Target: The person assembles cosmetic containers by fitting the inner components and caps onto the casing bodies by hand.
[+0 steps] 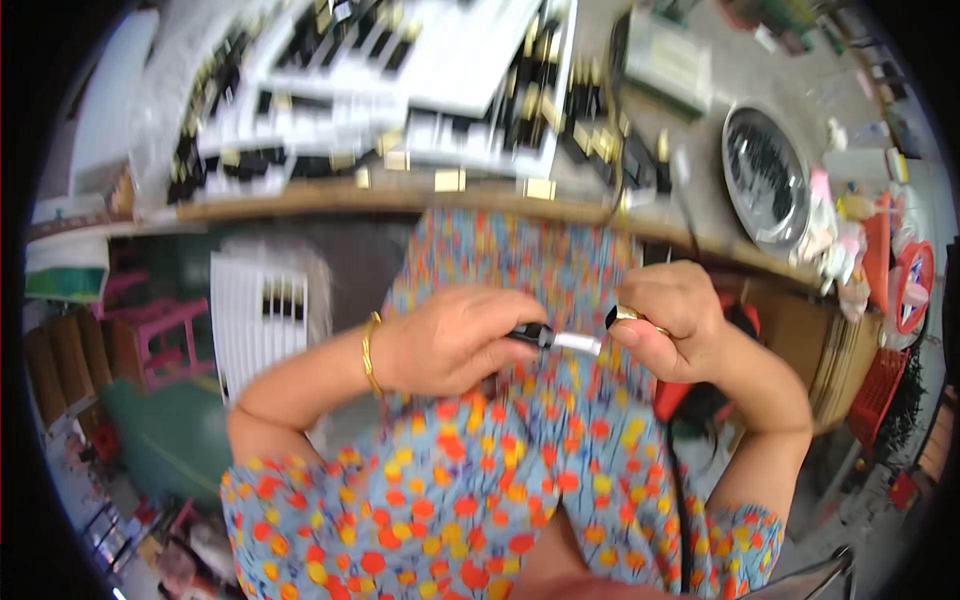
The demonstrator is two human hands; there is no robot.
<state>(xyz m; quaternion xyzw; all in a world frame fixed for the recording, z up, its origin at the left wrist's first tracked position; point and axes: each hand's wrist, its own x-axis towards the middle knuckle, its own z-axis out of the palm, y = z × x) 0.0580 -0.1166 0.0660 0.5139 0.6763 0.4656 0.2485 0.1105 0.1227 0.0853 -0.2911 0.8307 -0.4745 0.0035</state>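
Observation:
My left hand, a gold bangle on its wrist, is closed round a small black tube. A pale, whitish tip sticks out of the tube to the right. Opposite it, my right hand pinches a short gold cap with a dark opening facing left. Tip and cap are close together but apart, held above my flower-patterned lap. A ring shows on a finger of the right hand. Blur hides the finer detail of both parts.
On the table ahead lie white ribbed trays with many black and gold pieces. A round metal bowl of small black parts stands at the right. Beside my left arm is another white ribbed tray; a pink stool stands farther left.

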